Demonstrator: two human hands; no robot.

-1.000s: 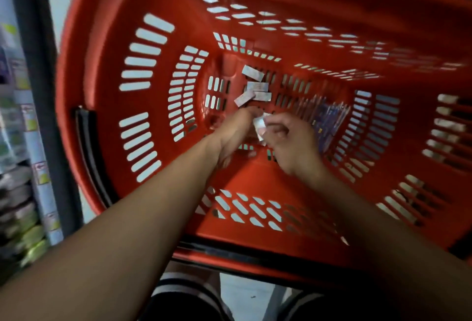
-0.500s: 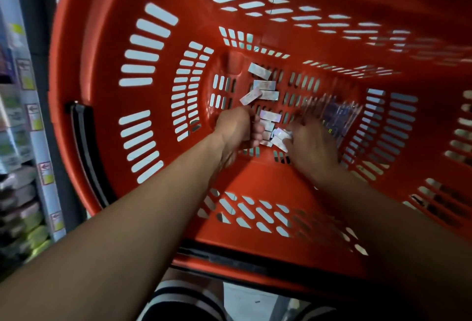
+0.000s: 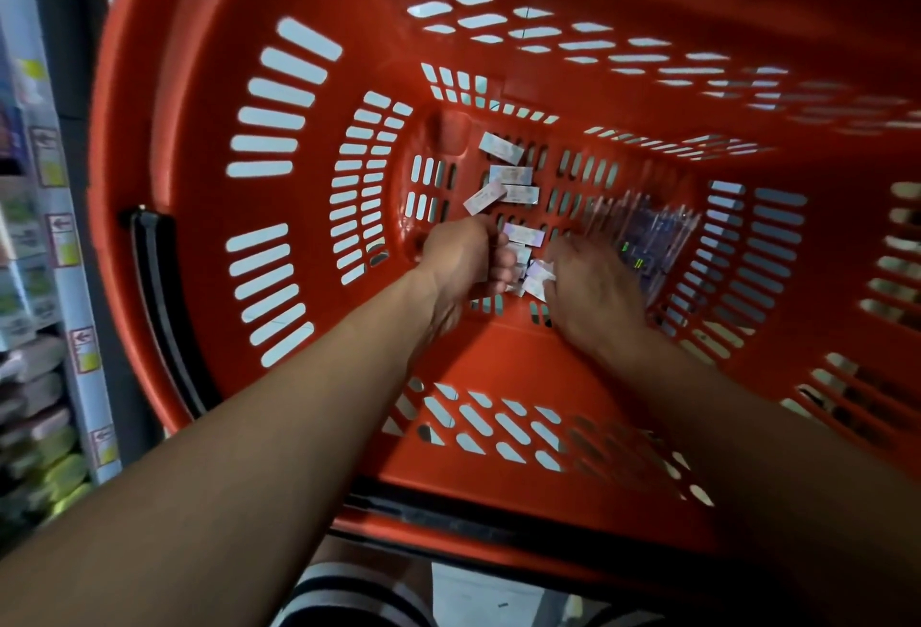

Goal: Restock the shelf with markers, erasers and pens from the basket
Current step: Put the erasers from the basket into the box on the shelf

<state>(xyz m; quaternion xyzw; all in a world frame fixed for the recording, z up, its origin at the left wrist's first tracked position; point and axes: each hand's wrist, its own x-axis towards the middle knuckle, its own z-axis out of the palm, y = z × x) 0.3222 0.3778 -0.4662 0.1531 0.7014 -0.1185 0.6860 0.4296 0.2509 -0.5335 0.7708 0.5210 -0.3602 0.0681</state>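
Since a second ago both my hands have sunk deeper into the basket (image 3: 209,93) at mid-frame, and more erasers (image 3: 501,148) are gathered between them, so I judge the collecting step is well on and nothing has gone to the shelf (image 3: 35,247) at the left edge. My left hand (image 3: 461,260) is curled around a small stack of erasers; my right hand (image 3: 590,285) pinches a couple at its fingertips. Four erasers lie loose on the basket floor just above. The packet of pens (image 3: 653,237) to the right is blurred and half behind my right hand; I see no markers.
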